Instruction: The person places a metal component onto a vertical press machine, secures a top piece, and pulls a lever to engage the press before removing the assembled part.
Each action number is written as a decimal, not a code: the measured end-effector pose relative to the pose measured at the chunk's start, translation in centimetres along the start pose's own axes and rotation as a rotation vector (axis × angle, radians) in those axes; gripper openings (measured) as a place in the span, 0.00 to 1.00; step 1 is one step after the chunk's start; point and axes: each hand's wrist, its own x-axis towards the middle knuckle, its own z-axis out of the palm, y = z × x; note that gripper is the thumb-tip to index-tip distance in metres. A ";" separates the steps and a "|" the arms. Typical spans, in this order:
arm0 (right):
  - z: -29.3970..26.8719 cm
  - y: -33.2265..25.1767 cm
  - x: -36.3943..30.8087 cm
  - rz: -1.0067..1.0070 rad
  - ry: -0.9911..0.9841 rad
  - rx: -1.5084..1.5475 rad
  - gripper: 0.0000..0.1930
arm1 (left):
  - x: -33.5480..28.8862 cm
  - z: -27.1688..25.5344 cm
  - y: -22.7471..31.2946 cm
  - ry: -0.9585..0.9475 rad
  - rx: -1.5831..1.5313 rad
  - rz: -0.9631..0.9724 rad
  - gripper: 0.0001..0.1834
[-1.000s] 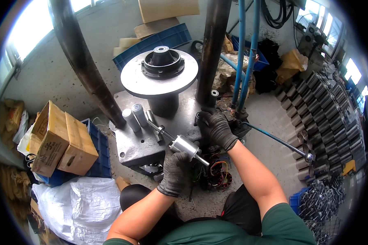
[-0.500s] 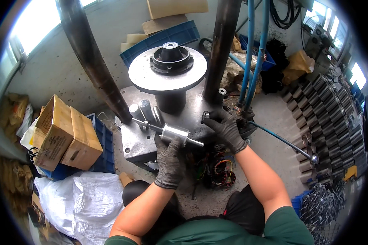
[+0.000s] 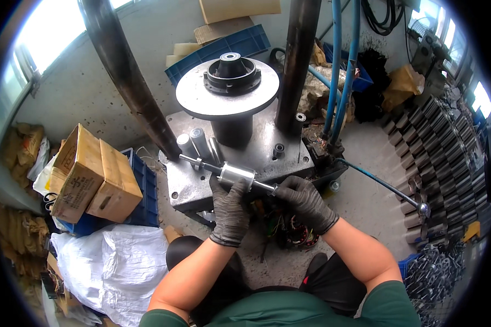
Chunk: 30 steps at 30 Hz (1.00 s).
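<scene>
Your right hand (image 3: 304, 201) has left the ring-topped post (image 3: 279, 150) and come to the shaft end (image 3: 264, 186) of the silver rotor (image 3: 238, 177), which your left hand (image 3: 229, 211) grasps near the front edge of the metal base (image 3: 190, 182). Your right fingers pinch that end, though a small ring there is hard to confirm; steady the rotor and push squarely along its axis.
</scene>
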 end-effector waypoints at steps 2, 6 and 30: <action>-0.2 0.4 -0.2 -0.098 0.047 -0.160 0.29 | 0.0 -0.4 -0.8 0.002 0.105 0.024 0.25; -0.5 1.3 -1.0 -0.242 0.047 -0.335 0.40 | -0.5 -0.1 -1.6 -0.044 0.148 0.030 0.28; -4.2 -2.8 -3.4 -0.387 -0.367 -1.013 0.17 | -4.6 -2.5 -1.4 0.016 0.297 -0.538 0.34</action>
